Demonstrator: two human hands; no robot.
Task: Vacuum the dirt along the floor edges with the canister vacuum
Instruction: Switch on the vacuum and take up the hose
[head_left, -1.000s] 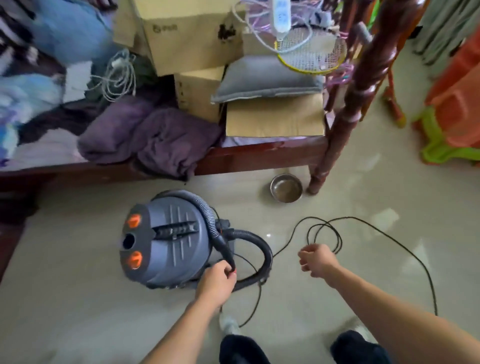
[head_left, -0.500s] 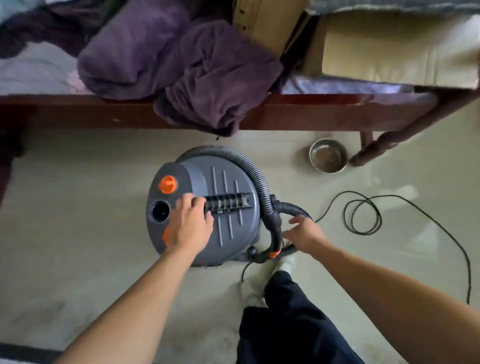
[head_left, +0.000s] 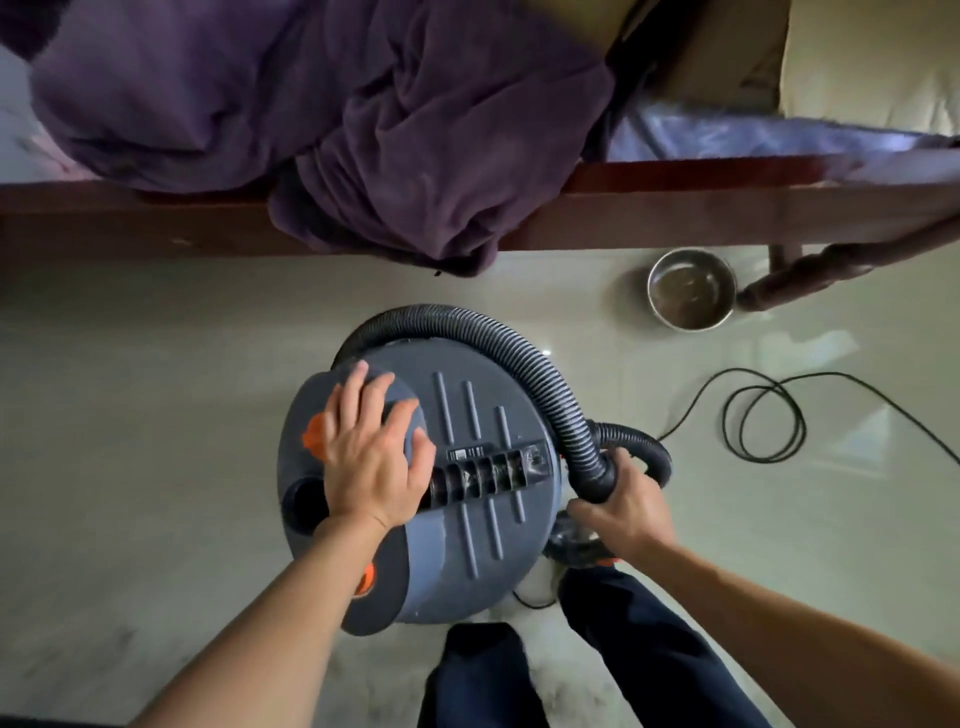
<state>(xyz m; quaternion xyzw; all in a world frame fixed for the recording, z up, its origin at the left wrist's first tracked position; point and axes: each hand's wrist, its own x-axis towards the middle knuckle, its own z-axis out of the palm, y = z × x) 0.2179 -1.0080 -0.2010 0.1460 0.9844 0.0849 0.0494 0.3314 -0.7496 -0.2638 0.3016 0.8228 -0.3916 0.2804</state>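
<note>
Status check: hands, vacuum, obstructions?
Left hand flat on grey canister vacuum lid. Right hand grips black ribbed hose. Coiled black cord, round steel bowl on floor ahead.

Home bedroom (bed frame (head_left: 675, 208), blanket (head_left: 363, 130))

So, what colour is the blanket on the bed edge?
The blanket is purple, seen in head view.

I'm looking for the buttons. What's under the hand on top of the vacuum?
Under the left hand, part of an orange knob peeks out on the vacuum's grey lid. The palm covers the rest.
</note>
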